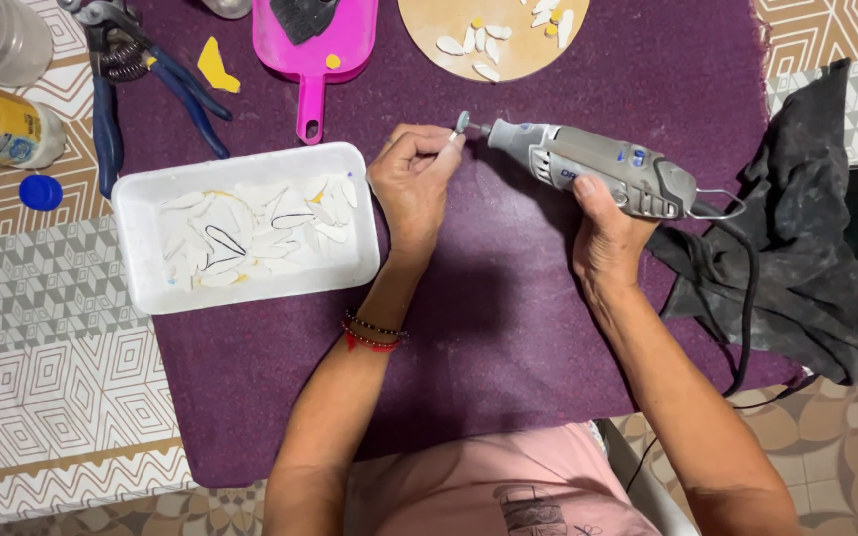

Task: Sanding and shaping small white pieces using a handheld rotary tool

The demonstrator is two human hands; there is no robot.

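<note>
Rotary tool [598, 169] sits clamped in the right hand [603, 233], its grinding tip meeting a small white piece [453, 136] pinched by the left hand [411, 179] above the purple mat [489, 328]. Light, steady pressure seems wise, fingers kept behind the tip.

Grey corded rotary tool [598, 169] held level, small white piece [454, 134] at its tip

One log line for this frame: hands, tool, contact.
left hand: pinches small white piece | right hand: grips grey rotary tool | tool tip at piece | white tray beside left hand
</note>
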